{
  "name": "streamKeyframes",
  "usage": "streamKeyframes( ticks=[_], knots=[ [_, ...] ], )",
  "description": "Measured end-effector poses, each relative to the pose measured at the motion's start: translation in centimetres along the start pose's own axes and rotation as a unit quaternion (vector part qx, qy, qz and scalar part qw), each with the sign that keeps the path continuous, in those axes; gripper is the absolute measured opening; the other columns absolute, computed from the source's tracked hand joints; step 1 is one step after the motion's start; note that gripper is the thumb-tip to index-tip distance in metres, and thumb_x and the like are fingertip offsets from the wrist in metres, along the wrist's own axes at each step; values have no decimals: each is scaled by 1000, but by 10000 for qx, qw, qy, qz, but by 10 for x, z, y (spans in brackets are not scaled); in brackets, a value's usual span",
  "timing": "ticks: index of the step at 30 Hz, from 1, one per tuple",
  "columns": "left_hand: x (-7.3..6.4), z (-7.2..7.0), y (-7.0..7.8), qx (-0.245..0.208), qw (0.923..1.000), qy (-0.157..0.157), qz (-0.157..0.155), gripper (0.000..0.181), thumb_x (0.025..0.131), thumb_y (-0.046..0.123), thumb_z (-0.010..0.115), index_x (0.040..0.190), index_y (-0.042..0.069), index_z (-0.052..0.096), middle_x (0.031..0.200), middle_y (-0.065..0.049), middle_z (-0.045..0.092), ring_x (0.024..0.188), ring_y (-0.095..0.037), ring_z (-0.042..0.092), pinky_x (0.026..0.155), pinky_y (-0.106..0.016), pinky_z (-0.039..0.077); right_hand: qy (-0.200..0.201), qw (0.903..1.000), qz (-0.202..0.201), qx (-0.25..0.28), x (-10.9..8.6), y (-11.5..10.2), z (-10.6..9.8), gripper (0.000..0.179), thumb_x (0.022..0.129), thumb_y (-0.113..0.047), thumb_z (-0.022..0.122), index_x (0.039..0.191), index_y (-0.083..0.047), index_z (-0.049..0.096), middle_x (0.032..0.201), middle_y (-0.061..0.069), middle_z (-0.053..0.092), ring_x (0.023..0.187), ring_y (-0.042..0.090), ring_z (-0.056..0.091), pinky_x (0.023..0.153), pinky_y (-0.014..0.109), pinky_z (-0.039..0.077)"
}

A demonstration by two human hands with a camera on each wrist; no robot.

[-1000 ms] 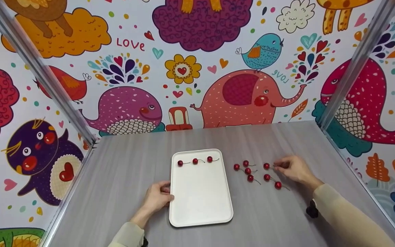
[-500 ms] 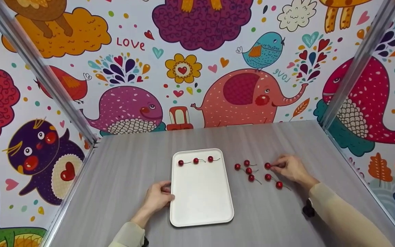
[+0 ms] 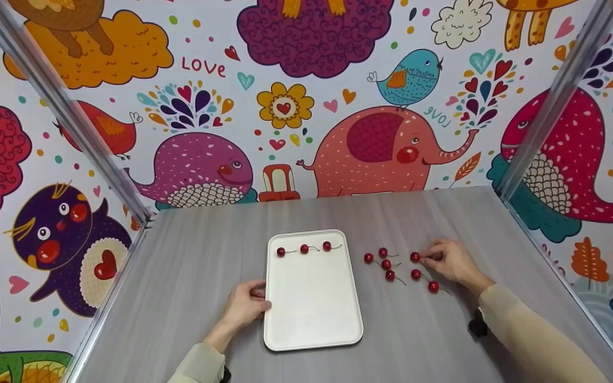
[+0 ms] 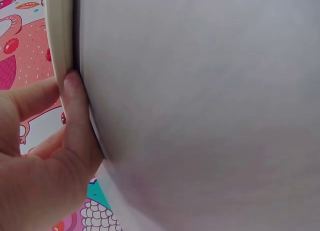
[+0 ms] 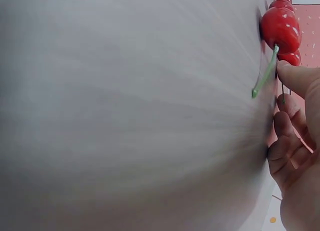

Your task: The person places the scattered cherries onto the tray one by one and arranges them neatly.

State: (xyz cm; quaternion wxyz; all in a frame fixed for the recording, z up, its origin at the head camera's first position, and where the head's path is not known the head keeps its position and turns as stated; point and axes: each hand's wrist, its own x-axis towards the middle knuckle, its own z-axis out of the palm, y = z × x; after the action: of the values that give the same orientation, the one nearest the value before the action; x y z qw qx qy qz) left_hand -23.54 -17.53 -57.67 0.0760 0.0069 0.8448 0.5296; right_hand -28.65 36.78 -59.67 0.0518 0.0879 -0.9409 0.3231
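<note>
A white rectangular tray point(image 3: 313, 298) lies on the table, with three red cherries point(image 3: 305, 248) in a row near its far end. My left hand point(image 3: 245, 305) grips the tray's left edge, thumb on the rim; the left wrist view shows the fingers around that edge. Right of the tray, several more stemmed cherries point(image 3: 386, 264) lie loosely grouped. At the far right of this group, my right hand point(image 3: 451, 260) pinches one cherry point(image 3: 415, 257) by its stem side between thumb and forefinger. In the right wrist view, a nearer cherry point(image 5: 281, 30) with a green stem partly covers it.
The grey wood-grain table point(image 3: 205, 250) is framed by metal posts point(image 3: 556, 101) at both sides. Behind it stands a wall panel point(image 3: 285, 58) printed with cartoon animals. Two cherries point(image 3: 433, 286) lie just in front of the right hand.
My right hand has moved slightly left, its fingertips now closed in at the cherry rather than out along the stem. The left hand and tray have stayed in place.
</note>
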Motion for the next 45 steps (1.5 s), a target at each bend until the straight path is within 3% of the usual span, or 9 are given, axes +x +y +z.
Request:
streamKeyframes(
  ticks=[8, 15, 26, 33, 37, 45],
  knots=[
    [0, 0, 0, 40, 10000, -4, -33, 62, 84, -6, 77, 144, -13, 66, 106, -19, 74, 88, -15, 73, 70, -31, 67, 17, 10000, -75, -1, -1, -3, 0, 6, 98, -13, 87, 102, -14, 91, 98, 3, 78, 86, 13, 59, 73, 22, 50],
    [0, 0, 0, -54, 10000, -49, 47, 62, 83, -8, 76, 144, -14, 65, 104, -20, 74, 86, -15, 73, 69, -31, 67, -186, 9993, 178, 259, 2, -14, -4, 10, 101, -22, 85, 108, -18, 91, 103, 3, 82, 92, 18, 63, 77, 21, 55],
    [1, 0, -1, 154, 9999, 1, -54, 66, 83, -6, 78, 148, -8, 65, 104, -15, 72, 84, -15, 70, 65, -30, 64, -341, 9944, 106, 997, 9, -42, 6, 12, 102, -15, 83, 102, -4, 87, 94, 11, 80, 77, 13, 60, 64, 20, 52],
    [0, -1, 0, 171, 9999, -10, -24, 68, 84, -6, 79, 150, -10, 63, 105, -16, 72, 86, -16, 70, 68, -32, 65, -611, 9843, -247, 1635, 14, -64, 14, 14, 103, -9, 80, 104, 4, 85, 97, 24, 81, 67, 3, 60, 57, 18, 49],
    [-1, 0, 0, 133, 9999, -29, -32, 68, 84, -7, 79, 150, -9, 63, 105, -16, 71, 87, -17, 69, 69, -33, 67, -747, 9820, -323, 1707, 19, -77, 20, 13, 103, -9, 80, 107, 1, 86, 100, 22, 82, 63, 2, 57, 54, 18, 46],
    [0, 0, 1, 164, 9999, -25, -40, 67, 85, -7, 79, 150, -8, 63, 107, -18, 72, 88, -18, 70, 70, -35, 67, -518, 9777, -752, 1893, 30, -108, 46, 11, 99, -7, 84, 102, 2, 87, 93, 22, 83, 69, 0, 62, 61, 16, 52]
  ],
)
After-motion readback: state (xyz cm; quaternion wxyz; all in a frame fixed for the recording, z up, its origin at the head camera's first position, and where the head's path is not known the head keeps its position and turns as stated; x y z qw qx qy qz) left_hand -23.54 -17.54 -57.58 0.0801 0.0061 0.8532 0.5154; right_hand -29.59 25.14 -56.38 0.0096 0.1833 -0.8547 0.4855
